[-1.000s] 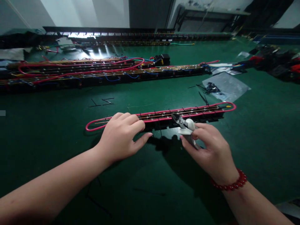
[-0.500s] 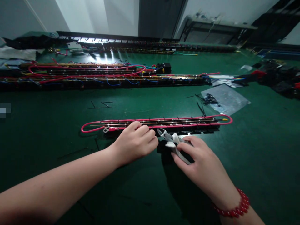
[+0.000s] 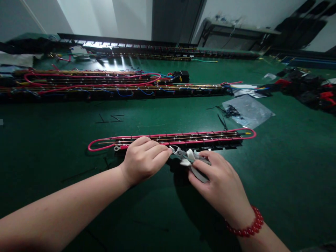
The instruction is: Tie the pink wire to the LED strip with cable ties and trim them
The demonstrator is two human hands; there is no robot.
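Note:
A long black strip assembly (image 3: pixel 220 142) lies on the green table, with a red cable (image 3: pixel 181 134) looped along it and held by black ties. A ring terminal (image 3: pixel 117 148) shows at its left end. My left hand (image 3: pixel 148 157) is closed at the front edge of the strip, fingers pressed together; what it pinches is hidden. My right hand (image 3: pixel 219 178) is wrapped round grey-and-white cutting pliers (image 3: pixel 190 157), whose jaws are by my left fingertips, just in front of the strip.
Longer wired strips (image 3: pixel 110 91) lie across the table behind. A clear plastic bag (image 3: pixel 252 110) with black ties is at the right rear, near loose ties. Black and red items (image 3: pixel 309 87) sit at the far right. More black ties lie on the green table (image 3: pixel 65 129).
The pliers in my right hand have come closer to my left fingertips. My left fingers have straightened a little towards the jaws. The whole view has shifted slightly.

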